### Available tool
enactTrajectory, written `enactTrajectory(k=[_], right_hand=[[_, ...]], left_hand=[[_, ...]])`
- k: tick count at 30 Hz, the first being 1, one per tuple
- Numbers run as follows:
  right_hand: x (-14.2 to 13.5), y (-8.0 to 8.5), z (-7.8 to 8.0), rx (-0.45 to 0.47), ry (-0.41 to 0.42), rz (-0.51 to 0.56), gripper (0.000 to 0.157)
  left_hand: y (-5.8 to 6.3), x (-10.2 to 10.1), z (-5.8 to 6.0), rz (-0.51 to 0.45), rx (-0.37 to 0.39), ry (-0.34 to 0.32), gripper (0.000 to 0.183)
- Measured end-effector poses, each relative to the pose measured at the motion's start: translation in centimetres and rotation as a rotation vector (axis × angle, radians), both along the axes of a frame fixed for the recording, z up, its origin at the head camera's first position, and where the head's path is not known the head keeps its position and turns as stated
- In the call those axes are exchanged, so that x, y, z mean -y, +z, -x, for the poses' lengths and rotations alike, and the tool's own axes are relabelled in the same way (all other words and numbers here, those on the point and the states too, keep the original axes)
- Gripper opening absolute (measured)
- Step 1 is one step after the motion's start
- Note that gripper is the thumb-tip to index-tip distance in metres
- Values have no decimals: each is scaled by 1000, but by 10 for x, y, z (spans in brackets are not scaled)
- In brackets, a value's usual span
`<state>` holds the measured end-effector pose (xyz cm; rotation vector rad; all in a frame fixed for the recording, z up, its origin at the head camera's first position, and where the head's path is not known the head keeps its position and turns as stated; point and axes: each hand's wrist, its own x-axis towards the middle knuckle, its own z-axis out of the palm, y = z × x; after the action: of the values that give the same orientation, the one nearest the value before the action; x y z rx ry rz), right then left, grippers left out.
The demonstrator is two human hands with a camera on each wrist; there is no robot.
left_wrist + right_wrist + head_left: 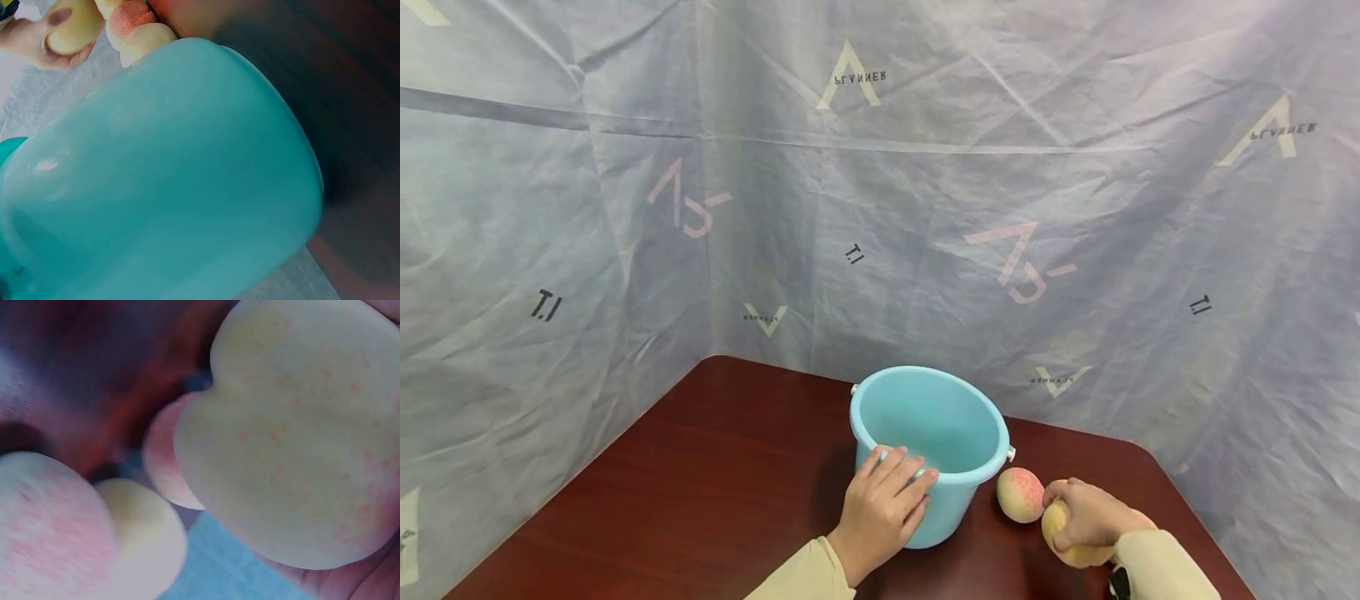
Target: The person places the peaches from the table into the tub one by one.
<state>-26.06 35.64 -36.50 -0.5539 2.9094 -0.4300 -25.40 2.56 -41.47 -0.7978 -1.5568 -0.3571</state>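
A light blue bucket (951, 500) stands upright on the table, its opening facing up. My left hand (883, 508) holds its near rim, fingertips over the edge; the thumb is hidden. In the left wrist view the bucket's outer side (175, 162) fills most of the picture. To the right of the bucket my right hand (1090, 517) grips a yellowish peach (1054, 518), which shows large and heart-shaped, with pink specks, in the right wrist view (300, 437). A pink and yellow peach (1020, 495) lies between bucket and hand.
More peaches lie near the right hand; one pinkish peach (1142, 518) peeks out behind it, and a pale peach (144, 534) shows in the right wrist view. The dark red-brown table (700, 483) ends at grey printed cloth (887, 192) behind and at the sides.
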Motion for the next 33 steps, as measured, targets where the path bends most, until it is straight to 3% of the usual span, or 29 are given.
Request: enactTrajectory(k=[4,11,24,33], right_hand=[[10,18,2,-26,-70,-46,41],[21,44,4,-122,-67,-93,42],[43,82,9,-81,-16,-168,44],[54,98,6,-73,-17,-172,43]], left_hand=[[0,0,0,1,-3,9,33],[0,1,-1,-2,10,1,35],[-1,1,1,-4,2,-2,34],[-1,2,-1,-6,8,-6,35]])
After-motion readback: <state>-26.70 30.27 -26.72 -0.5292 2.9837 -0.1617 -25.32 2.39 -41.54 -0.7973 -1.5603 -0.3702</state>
